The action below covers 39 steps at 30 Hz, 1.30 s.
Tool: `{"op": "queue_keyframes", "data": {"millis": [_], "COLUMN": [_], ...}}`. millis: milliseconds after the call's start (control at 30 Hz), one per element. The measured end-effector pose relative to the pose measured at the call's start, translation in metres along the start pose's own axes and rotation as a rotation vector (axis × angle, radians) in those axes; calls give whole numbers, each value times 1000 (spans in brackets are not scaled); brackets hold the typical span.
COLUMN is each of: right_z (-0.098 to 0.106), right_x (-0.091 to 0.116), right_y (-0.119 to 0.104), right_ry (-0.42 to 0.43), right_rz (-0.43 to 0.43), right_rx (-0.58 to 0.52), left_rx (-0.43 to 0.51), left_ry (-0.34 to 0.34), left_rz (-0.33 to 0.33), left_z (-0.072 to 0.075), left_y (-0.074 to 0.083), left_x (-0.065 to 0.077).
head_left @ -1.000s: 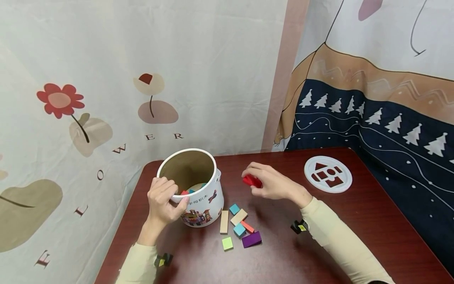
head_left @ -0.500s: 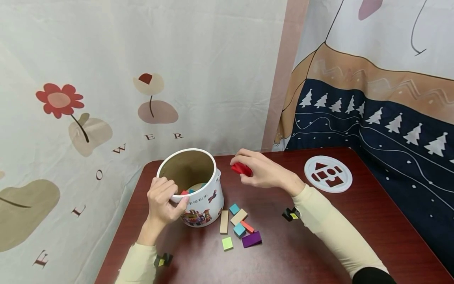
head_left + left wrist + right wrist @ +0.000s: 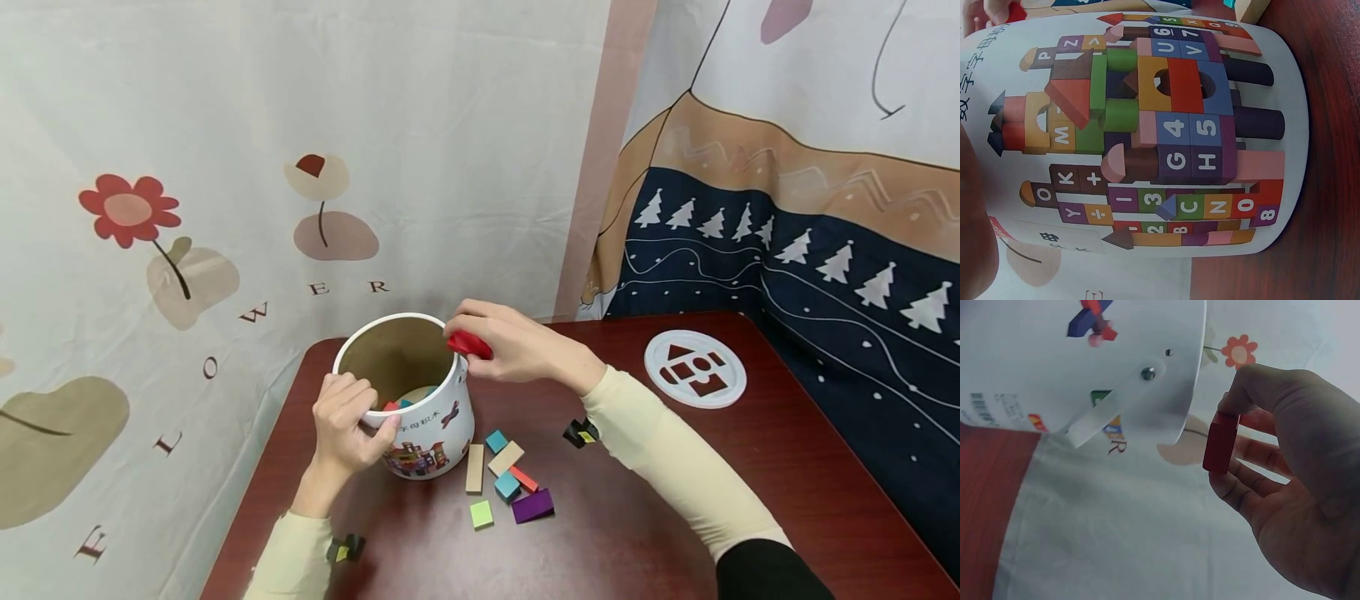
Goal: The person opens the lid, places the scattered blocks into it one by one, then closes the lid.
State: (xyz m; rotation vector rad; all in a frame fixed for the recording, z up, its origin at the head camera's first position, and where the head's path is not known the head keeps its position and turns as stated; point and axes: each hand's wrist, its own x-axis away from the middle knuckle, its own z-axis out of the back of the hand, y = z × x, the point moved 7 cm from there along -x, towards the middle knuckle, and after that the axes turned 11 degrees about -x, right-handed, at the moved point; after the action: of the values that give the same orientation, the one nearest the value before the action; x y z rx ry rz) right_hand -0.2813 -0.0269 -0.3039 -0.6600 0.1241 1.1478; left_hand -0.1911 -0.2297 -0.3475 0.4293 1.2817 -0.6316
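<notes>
A white bucket (image 3: pixel 450 433) printed with block pictures stands on the table, its mouth facing up and toward me. My left hand (image 3: pixel 347 421) grips its near left rim, thumb on the outside. Several blocks, red and blue among them, show low inside the bucket (image 3: pixel 1297 206). My right hand (image 3: pixel 517 342) pinches a red block (image 3: pixel 470 344) between thumb and fingers, right at the bucket's right rim. In the right wrist view the red block (image 3: pixel 1220 444) sits at the fingertips beside the rim, and the bucket's white handle strap (image 3: pixel 1113 403) hangs at its side.
Loose blocks lie right of the bucket: a purple block (image 3: pixel 533 506), a lime green block (image 3: pixel 482 515), a plain wooden block (image 3: pixel 475 469), a blue block (image 3: pixel 507 487) and others. A white lid with shaped cutouts (image 3: pixel 652 367) lies at the back right. A fabric backdrop (image 3: pixel 480 167) rises behind the table.
My right hand has carried the red block leftward and slightly up, from right of the bucket to its rim. My left hand, the bucket and the loose blocks have stayed put.
</notes>
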Motion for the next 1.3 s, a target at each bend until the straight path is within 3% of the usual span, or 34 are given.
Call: {"op": "queue_keyframes", "data": {"millis": [367,600,1300], "right_z": [-13,-24,-54], "right_x": [-39,-57,-79], "right_y": [-14,-15,-13], "right_ry": [-40,-73,-157], "right_rz": [70,69,4], "right_rx": [1,0,-6], "left_rx": [-3,3,-16], "left_ry": [-9,-5,-19], "left_rz": [0,-4,-2], "left_z": [1,2,0], "left_y": [-1,0,-3], "left_x": [0,0,3]}}
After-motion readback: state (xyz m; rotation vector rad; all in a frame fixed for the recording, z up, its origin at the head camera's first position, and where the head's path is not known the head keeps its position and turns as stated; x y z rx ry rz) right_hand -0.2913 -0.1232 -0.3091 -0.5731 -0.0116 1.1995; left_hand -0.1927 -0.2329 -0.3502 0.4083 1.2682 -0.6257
